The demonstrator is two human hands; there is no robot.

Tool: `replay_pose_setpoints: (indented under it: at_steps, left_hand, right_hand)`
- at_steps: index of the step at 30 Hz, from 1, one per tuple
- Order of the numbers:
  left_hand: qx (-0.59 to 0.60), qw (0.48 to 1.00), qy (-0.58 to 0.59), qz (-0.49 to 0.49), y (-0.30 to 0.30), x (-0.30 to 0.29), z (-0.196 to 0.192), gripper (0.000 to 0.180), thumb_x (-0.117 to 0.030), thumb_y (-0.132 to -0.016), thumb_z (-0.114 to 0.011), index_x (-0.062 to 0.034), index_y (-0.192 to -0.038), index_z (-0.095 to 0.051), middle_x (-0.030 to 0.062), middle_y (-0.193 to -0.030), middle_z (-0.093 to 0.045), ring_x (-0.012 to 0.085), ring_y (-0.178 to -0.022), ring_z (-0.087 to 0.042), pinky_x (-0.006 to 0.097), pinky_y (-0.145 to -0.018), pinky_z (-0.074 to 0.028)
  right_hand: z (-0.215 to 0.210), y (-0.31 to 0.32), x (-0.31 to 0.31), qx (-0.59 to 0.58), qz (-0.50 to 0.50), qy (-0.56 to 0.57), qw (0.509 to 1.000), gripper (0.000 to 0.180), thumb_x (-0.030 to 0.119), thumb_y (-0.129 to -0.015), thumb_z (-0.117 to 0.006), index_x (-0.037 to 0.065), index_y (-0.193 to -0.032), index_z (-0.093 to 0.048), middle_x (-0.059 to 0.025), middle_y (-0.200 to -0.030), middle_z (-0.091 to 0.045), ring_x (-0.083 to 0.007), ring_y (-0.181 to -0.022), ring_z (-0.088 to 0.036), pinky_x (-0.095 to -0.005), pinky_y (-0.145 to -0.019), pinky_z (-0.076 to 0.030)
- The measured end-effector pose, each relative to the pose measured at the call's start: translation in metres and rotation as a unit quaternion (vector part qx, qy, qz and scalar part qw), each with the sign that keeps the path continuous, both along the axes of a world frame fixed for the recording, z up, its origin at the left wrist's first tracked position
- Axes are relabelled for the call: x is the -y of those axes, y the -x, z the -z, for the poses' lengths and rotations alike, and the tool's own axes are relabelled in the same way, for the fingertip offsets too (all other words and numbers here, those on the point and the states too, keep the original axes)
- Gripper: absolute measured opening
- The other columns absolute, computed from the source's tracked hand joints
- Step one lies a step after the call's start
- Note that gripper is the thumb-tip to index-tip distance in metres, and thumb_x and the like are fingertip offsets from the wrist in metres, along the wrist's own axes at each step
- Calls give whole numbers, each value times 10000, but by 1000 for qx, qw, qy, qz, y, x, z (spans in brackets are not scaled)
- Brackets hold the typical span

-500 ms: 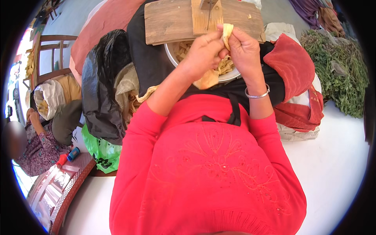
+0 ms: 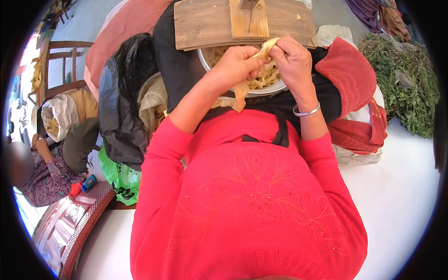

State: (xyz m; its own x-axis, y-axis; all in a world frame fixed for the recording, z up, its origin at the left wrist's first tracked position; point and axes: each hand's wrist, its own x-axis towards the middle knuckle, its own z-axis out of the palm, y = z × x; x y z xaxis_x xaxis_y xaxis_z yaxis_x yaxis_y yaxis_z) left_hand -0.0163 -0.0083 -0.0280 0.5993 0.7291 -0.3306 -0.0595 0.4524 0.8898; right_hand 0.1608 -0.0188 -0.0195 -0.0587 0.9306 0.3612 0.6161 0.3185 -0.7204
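No legible text or numbers. Green plastic bag [image 2: 112, 169] carries black marks [image 2: 125, 192], creased and unreadable. Blue cylindrical container [image 2: 88, 183]: too small to tell.

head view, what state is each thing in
Pale strip, bent
Left hand, closed on strip
Right hand, closed on strip
Basin, holding pale pieces
Wooden board, partly over basin
Black bag, crumpled
Green bag, crumpled
White sack, open
Leafy greens, heaped

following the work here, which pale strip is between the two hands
The yellowish strip, pinched between the left hand and right hand; the heaped strips in the bowl lie unheld.
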Motion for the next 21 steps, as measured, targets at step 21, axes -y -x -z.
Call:
replay_pose_setpoints:
  at_steps: [21]
  left_hand:
    - [-248,846,-453,-135,-10,31,-8,234,-65,-831,-608,-33,-1059,-567,128,-943,-573,289,-829,-570,357,-693,-465]
  right_hand:
    - [39,19,20,-502,-76,322,799,158,40,-861,-557,-8,-961,-669,-25,-1079,-570,-97,-837,-569,-229,-735,-461]
